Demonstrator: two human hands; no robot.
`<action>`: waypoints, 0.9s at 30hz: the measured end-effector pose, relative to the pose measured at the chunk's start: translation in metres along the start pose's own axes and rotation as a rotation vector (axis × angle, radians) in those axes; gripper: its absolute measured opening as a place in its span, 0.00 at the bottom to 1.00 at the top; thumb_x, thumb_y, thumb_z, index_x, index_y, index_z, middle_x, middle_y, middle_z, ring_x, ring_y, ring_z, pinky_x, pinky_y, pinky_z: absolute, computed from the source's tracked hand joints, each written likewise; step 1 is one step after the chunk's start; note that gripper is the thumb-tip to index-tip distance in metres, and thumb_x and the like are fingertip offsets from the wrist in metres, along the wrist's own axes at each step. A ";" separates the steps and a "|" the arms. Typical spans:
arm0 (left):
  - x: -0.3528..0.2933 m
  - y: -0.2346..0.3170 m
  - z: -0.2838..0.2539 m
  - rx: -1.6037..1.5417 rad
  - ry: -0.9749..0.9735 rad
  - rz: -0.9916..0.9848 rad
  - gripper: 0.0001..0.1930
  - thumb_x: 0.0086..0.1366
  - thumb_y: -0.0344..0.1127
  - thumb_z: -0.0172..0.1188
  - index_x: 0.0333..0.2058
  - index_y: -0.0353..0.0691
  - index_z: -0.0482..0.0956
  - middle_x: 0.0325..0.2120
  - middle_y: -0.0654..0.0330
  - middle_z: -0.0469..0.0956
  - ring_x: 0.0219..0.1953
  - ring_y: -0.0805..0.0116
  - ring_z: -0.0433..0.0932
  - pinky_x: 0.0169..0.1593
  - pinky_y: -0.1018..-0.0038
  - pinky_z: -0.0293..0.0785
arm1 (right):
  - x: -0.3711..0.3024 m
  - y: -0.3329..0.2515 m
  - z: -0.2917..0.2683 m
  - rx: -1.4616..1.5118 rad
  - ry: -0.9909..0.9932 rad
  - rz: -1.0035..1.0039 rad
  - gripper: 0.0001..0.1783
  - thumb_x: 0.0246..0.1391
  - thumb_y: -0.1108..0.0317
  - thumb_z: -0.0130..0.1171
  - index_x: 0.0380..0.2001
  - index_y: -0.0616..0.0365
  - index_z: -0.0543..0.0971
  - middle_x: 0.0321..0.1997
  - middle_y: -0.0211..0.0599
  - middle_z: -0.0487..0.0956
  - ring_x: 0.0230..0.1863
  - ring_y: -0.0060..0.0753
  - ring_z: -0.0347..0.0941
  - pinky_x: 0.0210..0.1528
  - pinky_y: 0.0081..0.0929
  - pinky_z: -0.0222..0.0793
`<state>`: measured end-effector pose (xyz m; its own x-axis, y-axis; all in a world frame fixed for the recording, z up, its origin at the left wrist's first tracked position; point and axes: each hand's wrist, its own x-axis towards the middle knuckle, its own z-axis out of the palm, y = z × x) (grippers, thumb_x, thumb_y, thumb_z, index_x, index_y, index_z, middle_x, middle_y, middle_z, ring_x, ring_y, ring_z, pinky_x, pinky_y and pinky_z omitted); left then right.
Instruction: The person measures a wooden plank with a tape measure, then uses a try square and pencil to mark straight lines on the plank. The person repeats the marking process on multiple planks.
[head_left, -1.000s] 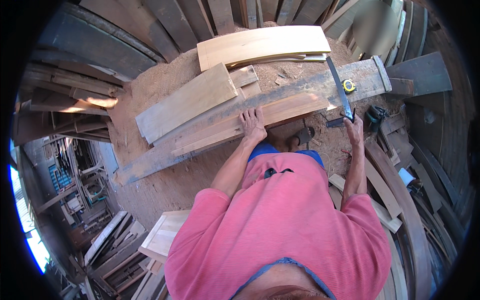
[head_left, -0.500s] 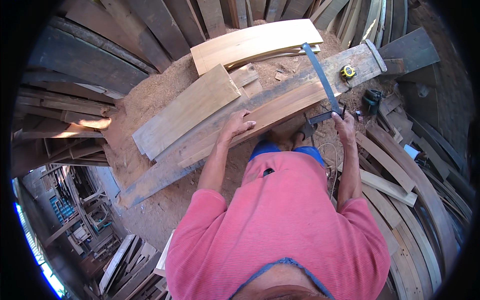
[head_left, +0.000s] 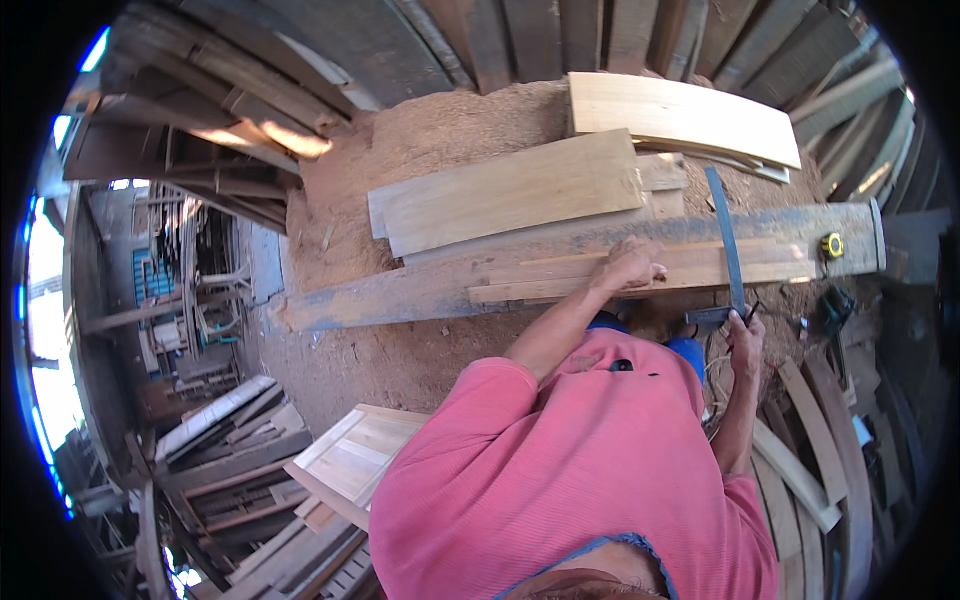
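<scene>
My left hand [head_left: 628, 264] is on a long, narrow reddish-brown board [head_left: 560, 291], its fingers curled over the wood and partly blurred. A second edge or strip runs alongside this board, and I cannot tell whether it is a separate piece. In my right hand [head_left: 745, 334], at the near side of the bench, is a large dark square [head_left: 728, 235]. Its long blade reaches across the board, while the stock sits by my fingers. A thin dark stick, perhaps a pencil, pokes out of the same hand. The board lies along a worn plank bench [head_left: 370, 300].
A yellow-and-black tape measure [head_left: 832, 245] sits at the bench's right end. Beyond the bench, a greyish-tan board [head_left: 515, 195] and a pale board [head_left: 690, 115] lie over sawdust. A panelled wooden piece [head_left: 360, 455] and stacked lumber stand behind me at left; curved boards [head_left: 815, 430] lie at right.
The view has swung left, so the bench appears farther right and more level. My left fingers look more curled on the board. The square is still in my right hand.
</scene>
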<state>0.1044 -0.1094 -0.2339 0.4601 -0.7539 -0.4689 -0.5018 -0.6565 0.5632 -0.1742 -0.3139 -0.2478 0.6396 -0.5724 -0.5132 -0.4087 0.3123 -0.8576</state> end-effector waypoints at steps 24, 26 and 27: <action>0.019 0.020 0.023 0.028 0.061 0.396 0.49 0.63 0.44 0.72 0.76 0.37 0.55 0.68 0.37 0.71 0.68 0.34 0.71 0.73 0.47 0.63 | -0.008 0.037 0.020 0.086 0.157 -0.107 0.08 0.65 0.68 0.65 0.44 0.60 0.84 0.36 0.20 0.78 0.38 0.17 0.70 0.44 0.24 0.68; 0.021 0.027 0.025 -0.008 0.075 0.369 0.49 0.61 0.43 0.74 0.75 0.36 0.58 0.66 0.38 0.72 0.66 0.35 0.72 0.71 0.47 0.65 | -0.011 0.028 0.028 0.053 0.147 -0.096 0.07 0.65 0.70 0.64 0.43 0.61 0.84 0.37 0.22 0.79 0.41 0.19 0.71 0.47 0.25 0.69; 0.022 0.034 0.025 -0.028 0.081 0.358 0.49 0.59 0.42 0.75 0.75 0.36 0.59 0.64 0.38 0.73 0.65 0.36 0.72 0.70 0.47 0.67 | -0.011 0.025 0.030 0.056 0.175 -0.096 0.07 0.65 0.70 0.64 0.43 0.61 0.84 0.37 0.22 0.79 0.41 0.19 0.71 0.47 0.24 0.69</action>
<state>0.0790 -0.1485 -0.2421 0.3165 -0.9305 -0.1841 -0.6217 -0.3501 0.7007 -0.1719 -0.2769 -0.2641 0.5489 -0.7229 -0.4196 -0.3114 0.2890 -0.9053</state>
